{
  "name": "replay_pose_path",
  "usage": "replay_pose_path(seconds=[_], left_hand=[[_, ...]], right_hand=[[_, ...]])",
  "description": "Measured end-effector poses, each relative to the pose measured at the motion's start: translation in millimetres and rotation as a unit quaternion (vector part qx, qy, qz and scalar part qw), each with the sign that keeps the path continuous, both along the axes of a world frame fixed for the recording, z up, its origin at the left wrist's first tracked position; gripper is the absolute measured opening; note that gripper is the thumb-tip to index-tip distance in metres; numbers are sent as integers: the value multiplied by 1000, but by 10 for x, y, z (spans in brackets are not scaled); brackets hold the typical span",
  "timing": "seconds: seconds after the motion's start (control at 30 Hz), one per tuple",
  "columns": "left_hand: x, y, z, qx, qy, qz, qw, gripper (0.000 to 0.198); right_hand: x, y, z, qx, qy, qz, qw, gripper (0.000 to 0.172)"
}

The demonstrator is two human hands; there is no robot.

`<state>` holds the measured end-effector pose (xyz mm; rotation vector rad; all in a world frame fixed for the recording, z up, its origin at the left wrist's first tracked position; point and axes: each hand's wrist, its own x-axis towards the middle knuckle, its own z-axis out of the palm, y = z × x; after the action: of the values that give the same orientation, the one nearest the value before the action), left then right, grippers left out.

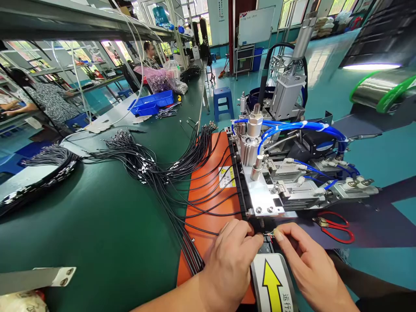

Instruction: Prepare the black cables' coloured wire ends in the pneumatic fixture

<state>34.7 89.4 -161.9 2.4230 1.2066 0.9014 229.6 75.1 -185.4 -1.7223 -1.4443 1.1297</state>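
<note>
My left hand (pixel 232 255) is closed round the end of a black cable (pixel 203 229) at the machine's near edge. Across from it, my right hand (pixel 303 255) pinches the thin stripped wires (pixel 269 234) at that cable's tip. Both hands are just below the metal block of the machine (pixel 260 190), above a plate with a yellow arrow (pixel 271 277). Several black cables lie across the orange panel (pixel 211 208), their ends running toward the machine's dark strip. My fingertips partly hide the wire ends.
Red-handled cutters (pixel 336 227) lie right of the machine. A large bundle of black cables (pixel 139 160) spreads over the green tabletop (pixel 107 238). Farther back are a blue bin (pixel 152 104) and a blue stool (pixel 222 103). A solder spool (pixel 377 91) is at right; people sit at left.
</note>
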Motion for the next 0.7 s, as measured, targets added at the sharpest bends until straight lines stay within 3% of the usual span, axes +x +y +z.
replay_pose_path(seconds=[0.23,0.47,0.57,0.7], left_hand=[[14,-6,-14,-4,7,8,1000,21],[-2,-6,-28,5,4,1,1000,21],[4,-7,-30,4,5,-2,1000,20],[13,-4,-30,6,4,-2,1000,21]], right_hand=[[96,-111,-114,-108,182,10,977,46],[40,-39,22,-151,244,-12,958,45],[53,-21,37,-147,220,4,964,45],[100,-43,35,-80,95,36,992,42]])
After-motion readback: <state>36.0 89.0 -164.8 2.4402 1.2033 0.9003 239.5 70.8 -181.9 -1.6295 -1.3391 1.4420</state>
